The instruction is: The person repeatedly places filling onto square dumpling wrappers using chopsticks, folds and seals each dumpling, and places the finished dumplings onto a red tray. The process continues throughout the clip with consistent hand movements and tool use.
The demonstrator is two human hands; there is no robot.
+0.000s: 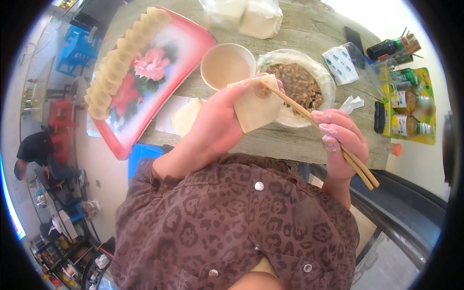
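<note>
A square dough wrapper (pixel 255 112) lies across the palm and fingers of my left hand (pixel 223 117). Near the wrapper's upper corner sits a small dab of meat filling (pixel 261 90). My right hand (pixel 342 141) grips a pair of wooden chopsticks (pixel 301 108), whose tips touch that dab. Behind the wrapper is a plastic-lined bowl of minced meat with green bits (pixel 299 85), partly hidden by my left hand. A white bowl of cloudy liquid (pixel 226 67) stands beside it. Left of my wrist, more wrappers (pixel 186 116) rest on white paper.
A red-rimmed floral tray (pixel 188 32) carries a row of folded wontons (pixel 117 61). Bagged wrapper stacks (pixel 259 20) lie at the back. On the right are a tissue pack (pixel 340 63), bottles (pixel 404 99) and a chopstick holder (pixel 402 56). Another person (pixel 40 152) sits far left.
</note>
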